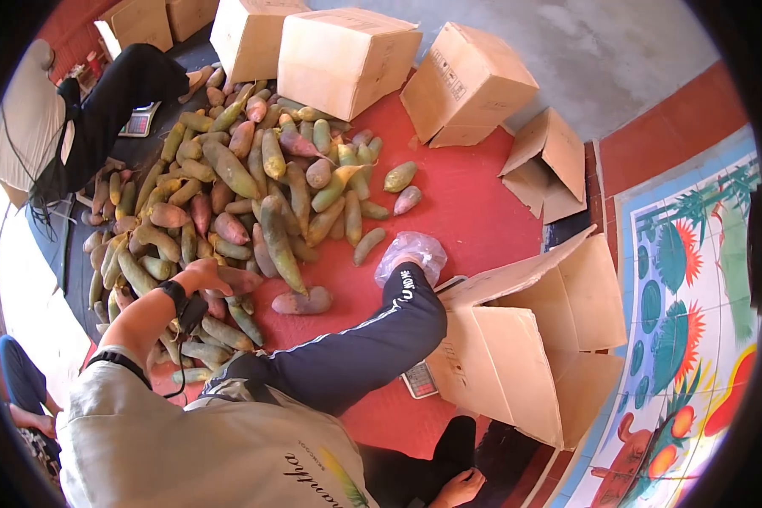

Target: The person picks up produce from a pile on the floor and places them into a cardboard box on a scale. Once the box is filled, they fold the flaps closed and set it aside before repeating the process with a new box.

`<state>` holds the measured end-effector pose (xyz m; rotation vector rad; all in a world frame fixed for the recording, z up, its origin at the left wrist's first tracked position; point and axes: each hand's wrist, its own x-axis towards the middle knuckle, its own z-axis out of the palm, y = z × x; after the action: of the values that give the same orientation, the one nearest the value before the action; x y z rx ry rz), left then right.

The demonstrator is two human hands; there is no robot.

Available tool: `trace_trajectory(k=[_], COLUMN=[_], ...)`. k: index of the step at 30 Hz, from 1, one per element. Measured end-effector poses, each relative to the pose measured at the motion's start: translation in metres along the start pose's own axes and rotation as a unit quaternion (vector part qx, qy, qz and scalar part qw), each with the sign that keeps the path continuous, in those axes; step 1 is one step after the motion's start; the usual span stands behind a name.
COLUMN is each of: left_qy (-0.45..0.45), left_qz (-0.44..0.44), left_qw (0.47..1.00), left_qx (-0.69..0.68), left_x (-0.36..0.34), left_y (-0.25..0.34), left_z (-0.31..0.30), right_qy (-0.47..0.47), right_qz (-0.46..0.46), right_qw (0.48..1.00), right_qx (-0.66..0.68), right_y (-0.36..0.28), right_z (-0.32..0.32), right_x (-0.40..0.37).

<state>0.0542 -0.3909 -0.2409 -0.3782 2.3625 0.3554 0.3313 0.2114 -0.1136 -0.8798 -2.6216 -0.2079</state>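
Note:
My left hand (pixel 201 277), with a dark band on the wrist, reaches into a heap of long vegetables. Its fingers close over the end of a reddish, root-like vegetable (pixel 242 280). The heap (pixel 229 169) mixes thick green, brownish and pinkish pieces that look like large radishes. Beside that hand hangs a small black object (pixel 192 311) on a cord. What seems to be my right hand (pixel 461 488) rests low at the bottom edge, against dark cloth. Its fingers show only in part, and I cannot make out anything in them.
An open cardboard box (pixel 504 347) stands at the right, with a scale (pixel 419 380) partly under it. More boxes (pixel 343 59) line the back. My plastic-covered foot (pixel 411 256) is on the red floor (pixel 457 190). Another person (pixel 127 80) sits at the upper left by a scale.

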Motion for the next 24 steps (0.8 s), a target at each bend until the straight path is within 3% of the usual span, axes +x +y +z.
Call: trace_trajectory(k=[2,4,6,10,14,17,20,22,24], left_qy=[0.018,0.057,0.116,0.268,0.36,0.319,0.358,0.329,0.316], left_qz=[0.046,0.181,0.244,0.45,0.588,0.639,0.668,0.657,0.659], left_qw=[0.998,0.975,0.952,0.825,0.688,0.664,0.634,0.675,0.681], left_qx=[-0.035,-0.118,-0.142,-0.213,-0.227,-0.22,-0.154,-0.067,-0.039], left_x=[-0.017,-0.033,-0.055,-0.113,-0.159,-0.187,-0.198,-0.206,-0.201], left_y=[0.026,0.06,0.105,0.205,0.298,0.358,0.409,0.434,0.455], left_z=[-0.015,-0.036,-0.064,-0.12,-0.154,-0.168,-0.161,-0.156,-0.144], right_qy=[0.015,0.028,0.043,0.06,0.041,0.056,0.047,0.042,0.039], right_qz=[-0.004,0.0,0.004,0.003,0.037,0.038,0.045,0.051,0.064], right_qw=[1.0,1.0,0.999,0.998,0.997,0.996,0.996,0.996,0.995], right_qx=[0.009,0.012,0.015,0.023,0.049,0.054,0.059,0.053,0.065], right_y=[0.003,0.007,0.008,0.012,0.03,0.04,0.039,0.032,0.032], right_z=[0.001,0.004,0.005,0.008,0.029,0.039,0.037,0.031,0.03], right_x=[-0.002,-0.003,-0.003,-0.009,-0.019,-0.025,-0.025,-0.021,-0.022])
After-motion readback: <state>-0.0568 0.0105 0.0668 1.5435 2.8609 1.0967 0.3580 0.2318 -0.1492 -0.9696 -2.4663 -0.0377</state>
